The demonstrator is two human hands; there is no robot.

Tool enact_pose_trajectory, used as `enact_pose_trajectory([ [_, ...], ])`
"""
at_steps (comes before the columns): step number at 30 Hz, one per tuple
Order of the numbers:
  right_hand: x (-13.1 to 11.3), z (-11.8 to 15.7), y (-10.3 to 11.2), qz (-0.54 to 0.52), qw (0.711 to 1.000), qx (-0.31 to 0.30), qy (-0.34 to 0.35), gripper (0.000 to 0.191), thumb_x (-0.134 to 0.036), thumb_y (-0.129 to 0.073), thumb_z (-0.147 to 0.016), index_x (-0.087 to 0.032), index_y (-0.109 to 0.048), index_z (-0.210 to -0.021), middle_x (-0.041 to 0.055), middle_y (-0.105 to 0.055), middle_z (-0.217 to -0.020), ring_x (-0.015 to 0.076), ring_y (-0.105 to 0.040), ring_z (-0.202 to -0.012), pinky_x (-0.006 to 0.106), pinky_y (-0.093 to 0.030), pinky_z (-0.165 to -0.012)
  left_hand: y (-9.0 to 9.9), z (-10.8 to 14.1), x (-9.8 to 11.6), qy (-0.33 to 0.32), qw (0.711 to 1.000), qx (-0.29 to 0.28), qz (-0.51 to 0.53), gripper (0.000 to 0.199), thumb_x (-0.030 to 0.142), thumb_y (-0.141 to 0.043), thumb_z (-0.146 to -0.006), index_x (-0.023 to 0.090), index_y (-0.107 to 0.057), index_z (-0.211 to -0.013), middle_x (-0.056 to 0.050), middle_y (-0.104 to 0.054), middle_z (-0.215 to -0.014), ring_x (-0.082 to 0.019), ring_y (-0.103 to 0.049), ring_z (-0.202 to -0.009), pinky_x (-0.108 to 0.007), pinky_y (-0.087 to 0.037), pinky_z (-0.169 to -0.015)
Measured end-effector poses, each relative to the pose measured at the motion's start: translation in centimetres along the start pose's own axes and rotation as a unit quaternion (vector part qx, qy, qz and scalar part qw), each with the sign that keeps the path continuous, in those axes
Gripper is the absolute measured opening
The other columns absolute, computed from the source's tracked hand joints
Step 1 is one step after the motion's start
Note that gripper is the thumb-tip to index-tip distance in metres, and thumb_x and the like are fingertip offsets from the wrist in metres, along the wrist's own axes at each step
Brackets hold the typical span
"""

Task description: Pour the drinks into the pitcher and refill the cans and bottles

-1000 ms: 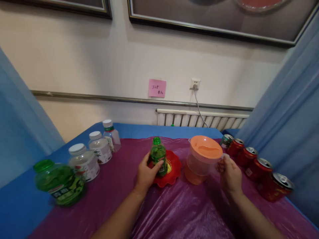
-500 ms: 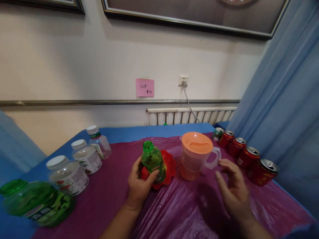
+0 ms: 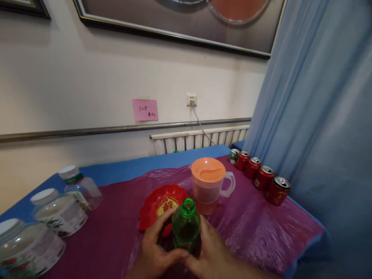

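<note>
An uncapped green bottle (image 3: 186, 228) stands upright between my two hands. My left hand (image 3: 161, 246) wraps its left side, and my right hand (image 3: 210, 246) closes round its right side, the thumbs nearly meeting in front. Behind the bottle and to its left lies a red scalloped plate (image 3: 151, 203) with a yellow print. A clear pitcher (image 3: 205, 193) with an orange lid is just behind the bottle to the right, its handle pointing right.
Several cans, mostly red (image 3: 278, 192), line the right side of the table. White-capped clear jars (image 3: 59, 215) and a clear bottle (image 3: 83, 190) stand on the left. A blue curtain (image 3: 319, 135) hangs at the right.
My left hand has brought the green bottle off the plate area, nearer to me. My right hand, open before, has closed on the bottle. The view has turned right.
</note>
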State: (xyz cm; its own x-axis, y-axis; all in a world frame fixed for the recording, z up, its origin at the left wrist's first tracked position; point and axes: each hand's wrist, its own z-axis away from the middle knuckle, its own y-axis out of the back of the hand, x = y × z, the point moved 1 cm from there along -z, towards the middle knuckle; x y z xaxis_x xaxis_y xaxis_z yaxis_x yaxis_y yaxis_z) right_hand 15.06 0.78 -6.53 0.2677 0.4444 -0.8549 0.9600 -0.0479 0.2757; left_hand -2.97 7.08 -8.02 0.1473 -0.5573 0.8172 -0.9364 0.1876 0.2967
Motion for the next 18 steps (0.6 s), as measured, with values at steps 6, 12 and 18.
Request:
enact_pose_trajectory([
  [6,1.8,3.1,2.4,0.039,0.997,0.066,-0.008,0.067,-0.027,-0.078,-0.066,-0.024,-0.058,-0.129,0.0093,-0.073,-0.115,0.0301,-0.072,-0.101,0.042,-0.060,-0.089,0.1,0.2,0.6,0.025,0.996,-0.068,0.061,0.095,0.077,-0.081,-0.061,0.032,-0.061,-0.142,-0.014,-0.073,-0.131,-0.041,-0.070,-0.117,-0.054,-0.060,-0.098],
  [12,3.3,5.6,12.0,0.125,0.919,0.346,-0.142,0.062,-0.050,-0.086,-0.068,-0.022,-0.064,-0.119,0.0105,-0.077,-0.107,0.0333,-0.074,-0.096,0.044,-0.060,-0.085,0.5,0.5,-1.8,-0.008,0.999,-0.018,-0.044,0.060,0.047,-0.077,-0.079,0.035,-0.065,-0.136,-0.009,-0.079,-0.117,-0.034,-0.077,-0.102,-0.046,-0.065,-0.089],
  [18,7.0,-2.0,19.5,0.128,0.897,0.397,-0.148,0.068,-0.054,-0.089,-0.062,-0.022,-0.062,-0.116,0.0102,-0.077,-0.107,0.0305,-0.073,-0.094,0.042,-0.057,-0.082,0.6,0.6,-2.1,-0.033,0.995,0.040,-0.088,0.048,0.040,-0.074,-0.082,0.039,-0.068,-0.129,-0.005,-0.082,-0.106,-0.029,-0.079,-0.093,-0.041,-0.066,-0.089],
])
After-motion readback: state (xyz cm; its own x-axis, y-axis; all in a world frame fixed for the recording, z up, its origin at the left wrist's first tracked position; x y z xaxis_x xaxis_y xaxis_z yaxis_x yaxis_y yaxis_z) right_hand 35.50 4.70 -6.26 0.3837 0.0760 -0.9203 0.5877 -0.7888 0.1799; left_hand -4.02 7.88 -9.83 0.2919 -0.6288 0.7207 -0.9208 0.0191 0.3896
